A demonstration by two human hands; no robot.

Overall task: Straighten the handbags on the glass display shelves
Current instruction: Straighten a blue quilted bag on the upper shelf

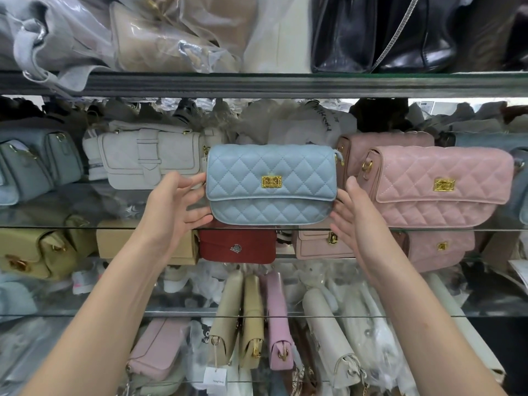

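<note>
Blue handbag [270, 181], one, between left hand [177, 204] and right hand [351, 218].

Left hand [177, 204]: at the left end of the blue handbag [270, 184], palm turned toward it, fingers spread and loosely straight, tips touching its edge.
Right hand [350, 218]: at the blue handbag's lower right corner, palm inward, thumb raised, fingers extended.
Forearms: bare, reaching up from below.

Crumpled clear plastic wrap [183, 44] up top; white cloth dust bag [320, 124] with dark lettering behind, mid-level; tan cardboard box [143, 241] lower left; white paper tag [215, 378] hanging near the bottom.
</note>
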